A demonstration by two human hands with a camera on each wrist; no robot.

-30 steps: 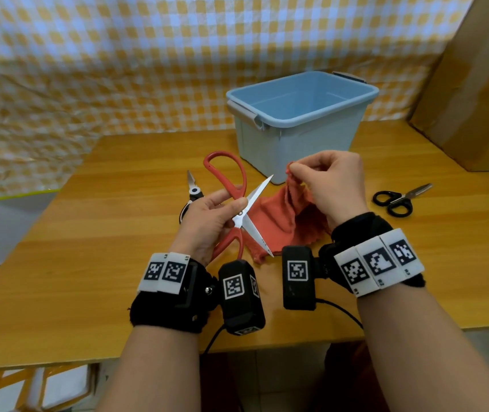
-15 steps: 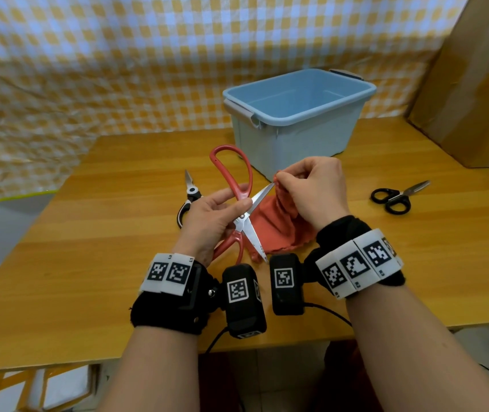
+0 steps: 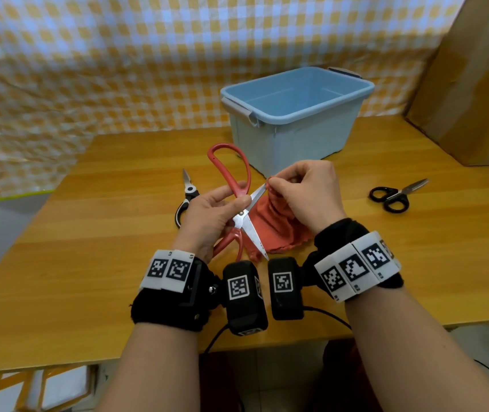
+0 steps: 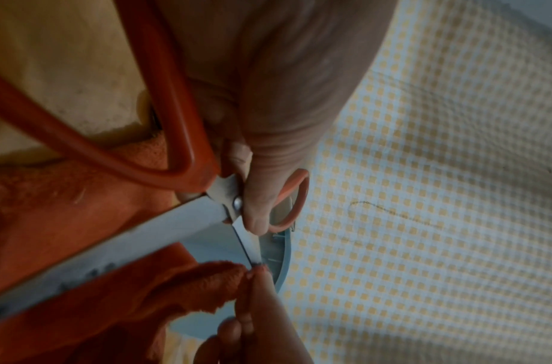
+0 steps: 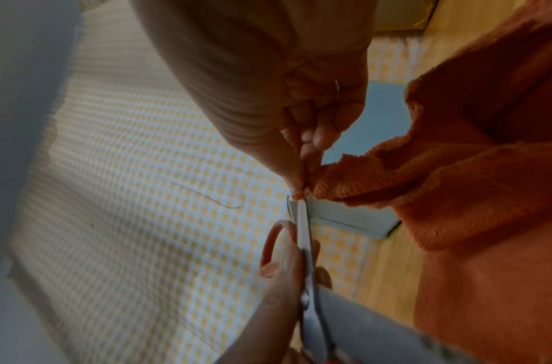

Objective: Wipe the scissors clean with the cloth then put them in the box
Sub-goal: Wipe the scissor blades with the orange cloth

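Spanning foreground, wooden table (image 3: 88, 263); checked curtain (image 3: 118, 69) behind; left hand (image 3: 207, 215) grips scissors (image 3: 244, 217), right hand (image 3: 308, 194) pinches cloth (image 3: 273, 230).

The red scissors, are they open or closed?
Open. The red scissors have their two blades spread in a V from the pivot: one points up into the cloth pinched by the right hand, the other points down toward the wrist.

A wooden tabletop (image 3: 88, 263) is carrying a blue box (image 3: 296, 129) at the back, black scissors (image 3: 394, 195) lying to the right, and black-and-white shears (image 3: 186, 197) lying left.
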